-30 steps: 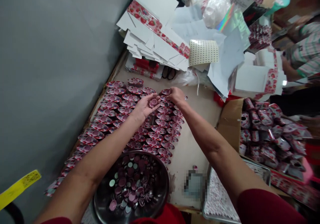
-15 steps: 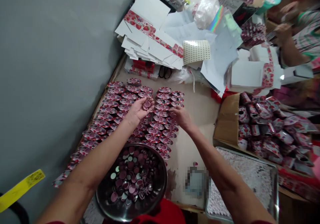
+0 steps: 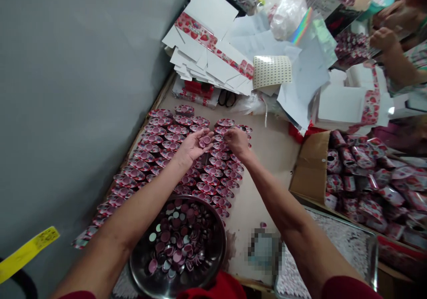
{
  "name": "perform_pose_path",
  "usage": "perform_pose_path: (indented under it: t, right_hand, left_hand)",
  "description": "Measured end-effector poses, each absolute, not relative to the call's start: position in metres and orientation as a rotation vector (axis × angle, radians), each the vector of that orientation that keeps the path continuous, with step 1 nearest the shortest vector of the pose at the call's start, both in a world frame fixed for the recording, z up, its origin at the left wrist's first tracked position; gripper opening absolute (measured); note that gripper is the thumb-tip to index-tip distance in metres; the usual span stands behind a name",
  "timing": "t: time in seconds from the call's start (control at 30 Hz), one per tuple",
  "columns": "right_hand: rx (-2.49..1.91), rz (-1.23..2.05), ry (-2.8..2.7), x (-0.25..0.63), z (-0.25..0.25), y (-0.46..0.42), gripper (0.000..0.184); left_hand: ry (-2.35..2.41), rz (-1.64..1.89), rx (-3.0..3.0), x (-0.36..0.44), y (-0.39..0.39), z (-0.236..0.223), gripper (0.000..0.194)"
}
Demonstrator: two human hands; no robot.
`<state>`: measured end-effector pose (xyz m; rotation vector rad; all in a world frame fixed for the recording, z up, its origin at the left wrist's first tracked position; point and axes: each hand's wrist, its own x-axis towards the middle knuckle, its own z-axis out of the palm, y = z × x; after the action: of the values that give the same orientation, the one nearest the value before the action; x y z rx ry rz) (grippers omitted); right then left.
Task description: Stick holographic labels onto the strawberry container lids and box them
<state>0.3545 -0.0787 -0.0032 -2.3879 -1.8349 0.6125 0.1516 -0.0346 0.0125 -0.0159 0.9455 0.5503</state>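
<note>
My left hand point(image 3: 196, 145) is palm up over the rows, cupping a few small pink round discs point(image 3: 206, 141). To its right, my right hand point(image 3: 237, 140) is pinched just above the right-hand columns; its fingertips hide whatever is between them. Below both hands stand rows of oval-topped, berry-printed packages point(image 3: 133, 173), most with a pink round disc in the middle of the top. One package near my right hand shows a dark opening. A steel bowl point(image 3: 223, 241) near my body holds many loose pink and silvery discs point(image 3: 177, 255).
A cardboard box point(image 3: 308, 168) of printed packages point(image 3: 367, 179) stands right, beside a metal tray point(image 3: 373, 263) of small pale pieces. White printed cartons point(image 3: 203, 63) and a sticker sheet point(image 3: 271, 71) lie at the back. Another person's hands point(image 3: 383, 39) work at upper right.
My right hand has moved up along the right-hand columns, closer to my left hand. The left still holds discs. The view has shifted slightly left.
</note>
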Motion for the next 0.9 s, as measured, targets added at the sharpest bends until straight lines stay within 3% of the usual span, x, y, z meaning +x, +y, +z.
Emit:
perform_pose_path:
  t: [0.17, 0.4, 0.5, 0.63, 0.9]
  right_hand:
    - [-2.648, 0.693, -1.841, 0.355, -0.01, -0.049, 0.023]
    - [-2.64, 0.744, -1.797, 0.354, 0.005, -0.046, 0.028]
    - [-2.411, 0.669, -1.736, 0.339, 0.014, -0.073, 0.024]
    - [-2.011, 0.687, -1.674, 0.33, 0.009, -0.113, 0.024]
    - [-1.77, 0.639, -1.209, 0.385, -0.004, -0.13, 0.006]
  left_hand:
    - [0.909, 0.521, -0.003, 0.153, -0.027, 0.002, 0.016]
    - [0.971, 0.514, -0.027, 0.159, -0.028, 0.007, 0.016]
    - [1.024, 0.521, -0.032, 0.167, -0.033, 0.011, 0.02]
    - [0.976, 0.46, 0.017, 0.188, -0.041, 0.007, 0.043]
    - [0.906, 0.508, -0.063, 0.26, -0.057, 0.008, 0.046]
